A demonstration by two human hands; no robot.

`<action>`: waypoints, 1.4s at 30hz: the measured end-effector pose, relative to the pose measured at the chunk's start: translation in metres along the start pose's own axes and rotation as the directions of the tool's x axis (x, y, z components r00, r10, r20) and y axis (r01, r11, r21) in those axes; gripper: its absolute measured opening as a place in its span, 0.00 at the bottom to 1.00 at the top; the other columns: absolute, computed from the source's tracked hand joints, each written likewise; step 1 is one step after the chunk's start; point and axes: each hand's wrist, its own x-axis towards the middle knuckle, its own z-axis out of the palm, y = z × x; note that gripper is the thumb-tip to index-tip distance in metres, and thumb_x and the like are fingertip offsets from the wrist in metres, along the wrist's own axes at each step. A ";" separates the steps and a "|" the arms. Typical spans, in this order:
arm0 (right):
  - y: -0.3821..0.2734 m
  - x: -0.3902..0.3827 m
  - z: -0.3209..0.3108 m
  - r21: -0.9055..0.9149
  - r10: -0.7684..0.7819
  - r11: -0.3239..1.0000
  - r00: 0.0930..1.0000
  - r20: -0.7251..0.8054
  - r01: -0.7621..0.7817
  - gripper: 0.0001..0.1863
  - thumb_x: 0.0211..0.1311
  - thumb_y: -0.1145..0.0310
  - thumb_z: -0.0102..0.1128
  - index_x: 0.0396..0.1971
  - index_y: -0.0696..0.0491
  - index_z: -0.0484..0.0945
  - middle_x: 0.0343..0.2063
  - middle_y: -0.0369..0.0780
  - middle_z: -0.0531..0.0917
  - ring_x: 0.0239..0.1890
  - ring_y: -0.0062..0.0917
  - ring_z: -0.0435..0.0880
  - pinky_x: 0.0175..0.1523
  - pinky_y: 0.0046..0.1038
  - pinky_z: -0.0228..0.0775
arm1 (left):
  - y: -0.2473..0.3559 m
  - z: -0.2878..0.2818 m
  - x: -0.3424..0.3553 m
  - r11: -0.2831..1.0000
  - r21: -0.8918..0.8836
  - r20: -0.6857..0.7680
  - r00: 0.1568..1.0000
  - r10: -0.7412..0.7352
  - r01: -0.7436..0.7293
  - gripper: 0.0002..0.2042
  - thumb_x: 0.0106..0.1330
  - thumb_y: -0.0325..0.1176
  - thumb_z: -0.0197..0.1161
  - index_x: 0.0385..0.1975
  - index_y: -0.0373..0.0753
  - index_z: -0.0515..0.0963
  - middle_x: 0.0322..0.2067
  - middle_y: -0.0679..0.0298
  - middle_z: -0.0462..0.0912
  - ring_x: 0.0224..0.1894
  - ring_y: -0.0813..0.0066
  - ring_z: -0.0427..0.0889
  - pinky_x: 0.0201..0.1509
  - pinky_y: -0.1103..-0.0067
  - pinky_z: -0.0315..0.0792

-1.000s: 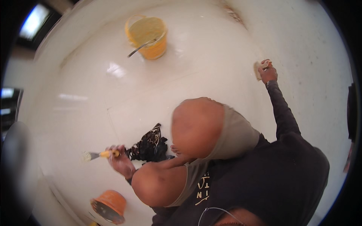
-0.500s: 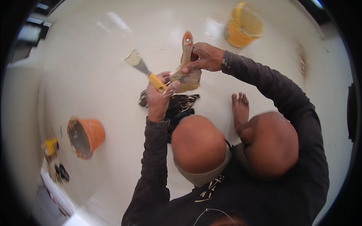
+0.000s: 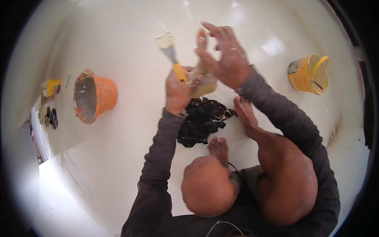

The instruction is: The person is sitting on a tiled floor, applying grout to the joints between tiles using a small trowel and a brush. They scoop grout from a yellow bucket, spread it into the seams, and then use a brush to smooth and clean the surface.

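Observation:
Above the floor, my left hand (image 3: 177, 94) is closed round the yellow handle of a putty knife (image 3: 180, 73). Pale filler coats the knife's metal blade, which points up and away. The same hand also grips a wide paintbrush (image 3: 205, 90) at its ferrule; the brush has smeared bristles at the near end and an orange tip on its wooden handle. Beside that handle, my right hand (image 3: 229, 57) has its fingers stretched and spread, slightly blurred; whether the thumb touches the brush is unclear. A crumpled black plastic bag (image 3: 203, 120) lies below the hands, between them and my feet.
An orange bucket (image 3: 106, 94) with a grey, crusted inside lies tipped at left. To the right stands a yellow pail (image 3: 306, 74) with a raised handle and a dark tool in it. Sandals (image 3: 51, 117) and a yellow object (image 3: 50, 87) are at far left. The pale floor looks shiny.
My right hand has loosened from the brush and its fingers have spread. The brush remains in my left hand with the putty knife. My view has shifted, showing more of the black bag.

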 end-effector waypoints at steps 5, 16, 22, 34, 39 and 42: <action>0.108 0.031 0.005 0.250 0.215 0.947 0.976 -0.017 -0.204 0.26 0.61 0.61 0.63 0.56 0.56 0.71 0.41 0.46 0.77 0.35 0.32 0.81 0.42 0.33 0.75 | -0.012 0.036 0.069 0.941 -0.297 -0.089 0.976 -0.197 0.163 0.18 0.58 0.26 0.73 0.33 0.41 0.66 0.42 0.56 0.81 0.41 0.74 0.80 0.46 0.78 0.77; 0.185 0.076 0.027 0.332 0.159 0.915 0.961 0.228 -0.230 0.21 0.64 0.53 0.61 0.39 0.59 0.80 0.28 0.42 0.80 0.28 0.28 0.78 0.34 0.30 0.71 | -0.001 0.072 0.158 0.937 0.128 0.095 0.937 -0.337 0.325 0.19 0.57 0.26 0.73 0.37 0.39 0.66 0.39 0.60 0.82 0.39 0.78 0.81 0.45 0.79 0.76; 0.243 0.121 0.062 0.516 0.282 0.582 0.751 0.597 -0.628 0.30 0.63 0.42 0.60 0.34 0.61 0.80 0.26 0.42 0.79 0.28 0.23 0.75 0.35 0.27 0.68 | -0.015 0.129 0.226 0.942 0.218 0.178 0.938 -0.297 0.257 0.33 0.57 0.30 0.73 0.62 0.38 0.63 0.39 0.62 0.81 0.40 0.76 0.81 0.45 0.77 0.76; 0.514 0.120 0.143 0.260 0.621 0.474 0.529 0.579 -0.841 0.21 0.75 0.54 0.43 0.47 0.59 0.72 0.19 0.36 0.75 0.18 0.19 0.75 0.25 0.21 0.68 | -0.180 0.047 0.210 0.668 -0.286 -0.111 0.668 -0.736 0.687 0.27 0.62 0.28 0.67 0.60 0.26 0.67 0.53 0.54 0.76 0.51 0.67 0.80 0.57 0.75 0.74; 0.556 0.089 0.204 0.072 0.761 0.394 0.369 0.533 -0.916 0.16 0.74 0.59 0.45 0.33 0.56 0.73 0.18 0.36 0.76 0.16 0.18 0.74 0.21 0.23 0.68 | -0.232 0.060 0.175 0.530 -0.535 -0.205 0.507 -0.837 0.658 0.27 0.62 0.28 0.67 0.60 0.26 0.66 0.54 0.55 0.76 0.54 0.67 0.77 0.62 0.73 0.70; 0.575 0.089 0.220 0.136 0.768 0.355 0.371 0.522 -0.925 0.18 0.73 0.60 0.47 0.27 0.57 0.71 0.15 0.36 0.75 0.13 0.18 0.72 0.19 0.23 0.67 | -0.252 0.069 0.184 0.484 -0.574 -0.168 0.484 -0.859 0.660 0.28 0.61 0.29 0.68 0.60 0.25 0.66 0.54 0.55 0.76 0.55 0.68 0.77 0.62 0.73 0.70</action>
